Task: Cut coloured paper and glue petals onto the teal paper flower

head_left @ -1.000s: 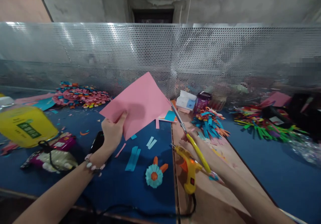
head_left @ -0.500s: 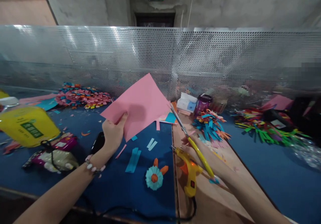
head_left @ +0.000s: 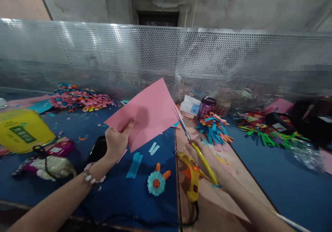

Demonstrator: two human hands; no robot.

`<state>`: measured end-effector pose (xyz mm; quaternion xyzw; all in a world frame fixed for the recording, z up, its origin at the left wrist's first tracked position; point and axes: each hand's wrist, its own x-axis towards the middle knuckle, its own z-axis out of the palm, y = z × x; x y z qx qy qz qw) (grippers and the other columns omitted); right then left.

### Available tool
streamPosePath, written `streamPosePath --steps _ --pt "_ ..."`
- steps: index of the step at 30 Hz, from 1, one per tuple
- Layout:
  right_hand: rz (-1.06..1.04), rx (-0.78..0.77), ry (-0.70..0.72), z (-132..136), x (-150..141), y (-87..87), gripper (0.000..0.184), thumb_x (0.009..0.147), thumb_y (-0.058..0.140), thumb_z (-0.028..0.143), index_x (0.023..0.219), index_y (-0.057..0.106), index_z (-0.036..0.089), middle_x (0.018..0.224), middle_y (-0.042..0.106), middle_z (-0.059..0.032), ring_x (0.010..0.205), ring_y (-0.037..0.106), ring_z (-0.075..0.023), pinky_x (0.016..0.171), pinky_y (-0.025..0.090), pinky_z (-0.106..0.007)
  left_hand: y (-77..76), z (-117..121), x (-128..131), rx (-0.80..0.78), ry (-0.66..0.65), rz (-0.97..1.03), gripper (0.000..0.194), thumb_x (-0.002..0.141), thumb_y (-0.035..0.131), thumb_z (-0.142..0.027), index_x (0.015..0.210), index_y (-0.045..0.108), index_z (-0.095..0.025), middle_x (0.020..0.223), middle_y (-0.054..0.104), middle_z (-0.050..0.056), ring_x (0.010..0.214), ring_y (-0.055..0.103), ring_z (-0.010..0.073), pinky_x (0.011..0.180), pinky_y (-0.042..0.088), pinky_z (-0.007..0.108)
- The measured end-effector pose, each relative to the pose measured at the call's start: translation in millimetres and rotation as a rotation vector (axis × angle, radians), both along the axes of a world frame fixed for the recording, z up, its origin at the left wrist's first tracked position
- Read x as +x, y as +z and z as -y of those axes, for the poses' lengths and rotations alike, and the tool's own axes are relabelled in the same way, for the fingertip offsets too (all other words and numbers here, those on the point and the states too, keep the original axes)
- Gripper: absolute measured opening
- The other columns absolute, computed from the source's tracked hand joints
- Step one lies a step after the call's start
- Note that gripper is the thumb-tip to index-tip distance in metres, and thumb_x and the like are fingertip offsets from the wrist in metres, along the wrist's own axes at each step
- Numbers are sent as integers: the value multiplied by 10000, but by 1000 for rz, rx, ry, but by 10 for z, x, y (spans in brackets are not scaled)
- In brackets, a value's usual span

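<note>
My left hand (head_left: 118, 140) pinches a pink sheet of paper (head_left: 153, 109) near its lower left edge, thumb on top, and holds it up above the table. Closed around the yellow handles of a pair of scissors (head_left: 204, 161) is my right hand (head_left: 199, 152). The blades point up and left, and their tips overlap the right edge of the sheet. Below the right hand lies a yellow glue gun (head_left: 192, 178) with an orange light on. A pale blue paper flower with an orange centre (head_left: 156, 183) rests on the blue table below the sheet.
Blue strips (head_left: 134, 165) lie beside the flower. A yellow bag (head_left: 24, 131) and a black phone (head_left: 98, 148) are at left. Colourful paper piles (head_left: 80, 98), a tissue pack (head_left: 190, 106) and a purple container (head_left: 206, 107) stand farther back. A perforated metal panel (head_left: 155, 52) bounds the rear.
The pink sheet has tilted and its top corner has shifted right. The scissors remain at its right edge. The whole view has shifted slightly, so the table things appear farther left.
</note>
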<state>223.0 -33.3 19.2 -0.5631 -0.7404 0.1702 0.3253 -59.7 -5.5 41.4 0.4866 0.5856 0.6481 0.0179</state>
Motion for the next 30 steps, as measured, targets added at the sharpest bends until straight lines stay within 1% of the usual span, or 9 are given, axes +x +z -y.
streamPosePath --steps 1,5,11,16,21,23,26,30 --pt "-11 3 -1 5 0 5 329 847 373 476 749 523 201 648 593 -34 590 538 -177 587 429 -292 -3 3 6 7 -3 -1 323 662 689 -444 555 630 -145 593 661 48 600 630 225 653 519 335" --pt "-50 3 0 32 -10 38 284 822 416 440 779 560 199 641 602 -37 577 545 -174 556 441 -282 9 10 31 67 -35 -1 292 688 674 -423 737 692 -136 759 707 58 719 655 232 740 521 344" --pt "-38 -14 -33 49 -4 104 290 797 432 442 717 559 194 632 605 -39 560 542 -163 530 429 -262 34 10 29 66 -43 0 268 680 684 -410 752 699 -153 769 711 47 744 658 231 761 524 338" --pt "-95 -33 -37 63 -23 130 308 809 411 452 740 575 201 626 611 -41 578 567 -180 519 433 -269 39 4 20 82 -39 -9 310 691 672 -419 805 700 -133 799 717 64 768 661 237 784 517 359" --pt "-161 -37 -78 122 -82 162 315 831 390 418 774 609 199 657 637 -67 651 612 -217 529 448 -282 12 -8 27 62 -24 4 250 674 689 -407 657 678 -157 697 705 44 700 657 226 732 522 337" --pt "-197 -42 -93 152 -95 170 315 829 388 412 791 622 205 678 648 -72 682 625 -232 537 456 -289 10 -4 37 69 -31 -5 252 678 684 -406 653 675 -155 692 703 44 689 654 224 716 523 334" --pt "-214 -42 -93 171 -102 170 274 798 439 404 801 634 211 693 655 -71 699 631 -242 539 460 -291 12 4 45 83 -32 -20 290 686 674 -419 680 683 -130 712 704 60 673 652 226 700 523 342" --pt "-234 -24 -80 139 -109 151 274 805 430 390 809 630 204 668 645 -67 680 628 -232 532 459 -284 0 3 30 44 7 -23 322 665 687 -435 544 633 -141 563 654 42 571 619 210 637 517 328"
